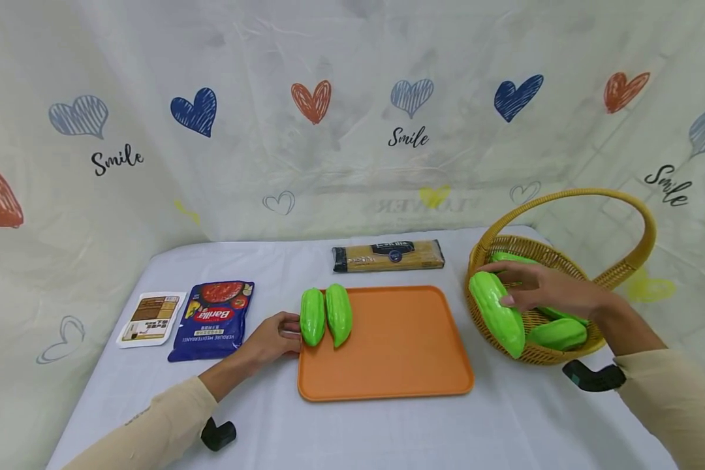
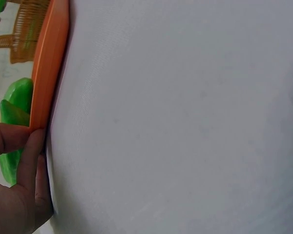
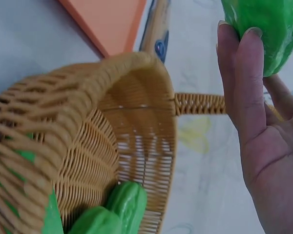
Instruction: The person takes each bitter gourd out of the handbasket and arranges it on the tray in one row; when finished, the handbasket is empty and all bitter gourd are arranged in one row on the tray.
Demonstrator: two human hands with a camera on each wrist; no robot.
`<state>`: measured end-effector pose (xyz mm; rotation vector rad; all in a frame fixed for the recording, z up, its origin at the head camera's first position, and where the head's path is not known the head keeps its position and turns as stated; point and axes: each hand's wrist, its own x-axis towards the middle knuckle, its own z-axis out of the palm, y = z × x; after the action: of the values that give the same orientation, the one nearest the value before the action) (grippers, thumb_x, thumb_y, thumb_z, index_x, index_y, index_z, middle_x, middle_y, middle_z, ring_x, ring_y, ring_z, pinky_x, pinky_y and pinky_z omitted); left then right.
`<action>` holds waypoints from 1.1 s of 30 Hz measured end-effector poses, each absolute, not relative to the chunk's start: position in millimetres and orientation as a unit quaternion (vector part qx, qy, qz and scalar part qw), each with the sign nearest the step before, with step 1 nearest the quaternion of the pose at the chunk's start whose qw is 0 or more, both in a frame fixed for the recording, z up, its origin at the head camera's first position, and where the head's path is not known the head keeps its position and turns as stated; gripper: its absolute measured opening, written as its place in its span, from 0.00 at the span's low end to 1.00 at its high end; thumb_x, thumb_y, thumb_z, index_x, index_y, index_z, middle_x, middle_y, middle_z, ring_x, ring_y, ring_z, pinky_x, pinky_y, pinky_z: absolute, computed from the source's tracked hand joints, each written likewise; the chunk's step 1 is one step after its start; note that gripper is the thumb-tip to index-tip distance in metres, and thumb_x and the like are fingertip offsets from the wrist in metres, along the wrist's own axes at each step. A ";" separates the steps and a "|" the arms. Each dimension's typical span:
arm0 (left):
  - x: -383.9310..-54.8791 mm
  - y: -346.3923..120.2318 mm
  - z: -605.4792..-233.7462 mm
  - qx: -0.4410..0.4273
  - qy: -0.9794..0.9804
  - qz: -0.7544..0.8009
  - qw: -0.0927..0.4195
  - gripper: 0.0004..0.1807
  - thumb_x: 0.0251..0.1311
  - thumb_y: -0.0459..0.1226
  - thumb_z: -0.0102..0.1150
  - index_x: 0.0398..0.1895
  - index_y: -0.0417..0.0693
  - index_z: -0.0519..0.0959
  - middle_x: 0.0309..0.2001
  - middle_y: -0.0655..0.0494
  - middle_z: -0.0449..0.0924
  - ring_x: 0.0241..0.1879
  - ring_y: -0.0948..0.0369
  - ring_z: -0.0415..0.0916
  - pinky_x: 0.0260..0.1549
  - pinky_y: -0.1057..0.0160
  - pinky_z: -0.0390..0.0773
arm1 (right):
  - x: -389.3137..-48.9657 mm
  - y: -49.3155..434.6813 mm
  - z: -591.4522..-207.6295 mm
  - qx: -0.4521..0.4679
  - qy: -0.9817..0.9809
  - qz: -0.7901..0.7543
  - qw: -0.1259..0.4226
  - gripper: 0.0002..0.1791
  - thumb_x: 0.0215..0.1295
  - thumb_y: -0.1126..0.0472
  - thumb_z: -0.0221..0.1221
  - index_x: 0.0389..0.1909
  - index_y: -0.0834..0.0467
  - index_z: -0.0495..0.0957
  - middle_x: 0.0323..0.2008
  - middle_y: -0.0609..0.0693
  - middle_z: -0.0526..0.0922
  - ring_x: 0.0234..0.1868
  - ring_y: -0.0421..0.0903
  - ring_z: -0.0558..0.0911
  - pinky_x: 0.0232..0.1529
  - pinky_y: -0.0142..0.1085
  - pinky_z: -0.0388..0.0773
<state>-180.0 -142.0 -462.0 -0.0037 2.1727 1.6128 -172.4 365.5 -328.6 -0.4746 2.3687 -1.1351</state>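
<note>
My left hand pinches the left rim of an orange tray between thumb and fingers, as the left wrist view shows. Two glossy green gourds lie side by side at the tray's upper left, near that hand. Over the left edge of a wicker basket, my right hand grips another ridged green gourd, its tapered end pointing down. Several more green gourds lie inside the basket, partly hidden by the arm in the head view.
Behind the tray lies a pack of spaghetti. To the left are a blue Barilla pouch and a white flat packet. The basket's tall handle arches above the right hand. A printed curtain hangs behind the table.
</note>
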 end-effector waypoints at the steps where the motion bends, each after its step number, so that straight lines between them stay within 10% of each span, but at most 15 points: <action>1: -180.4 -141.8 -462.4 -0.003 0.784 0.582 0.216 0.36 0.51 0.26 0.67 0.66 0.35 0.67 0.57 0.40 0.75 0.50 0.53 0.80 0.44 0.57 0.87 | -172.3 362.8 -329.3 -0.171 0.862 -0.413 0.237 0.30 0.72 0.59 0.56 0.74 0.46 0.63 0.71 0.59 0.63 0.61 0.41 0.74 0.48 0.41 0.83; 9: -180.6 -141.5 -463.7 -0.004 0.781 0.586 0.218 0.36 0.51 0.26 0.67 0.66 0.35 0.68 0.56 0.41 0.75 0.50 0.54 0.80 0.44 0.58 0.87 | -175.3 339.9 -340.8 -0.181 0.848 -0.431 0.251 0.32 0.71 0.58 0.57 0.74 0.50 0.61 0.73 0.64 0.60 0.70 0.67 0.64 0.51 0.45 0.81; 33: -181.1 -140.3 -463.8 -0.012 0.784 0.584 0.211 0.34 0.51 0.27 0.67 0.65 0.36 0.69 0.55 0.42 0.76 0.48 0.56 0.81 0.43 0.58 0.88 | -197.1 277.4 -378.1 -0.159 0.829 -0.459 0.277 0.36 0.69 0.51 0.61 0.75 0.49 0.59 0.69 0.64 0.67 0.56 0.53 0.79 0.51 0.49 0.83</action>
<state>-181.1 -140.3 -463.8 -0.0330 2.1786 1.6232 -197.1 277.4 -378.1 -0.4278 2.2267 -1.2320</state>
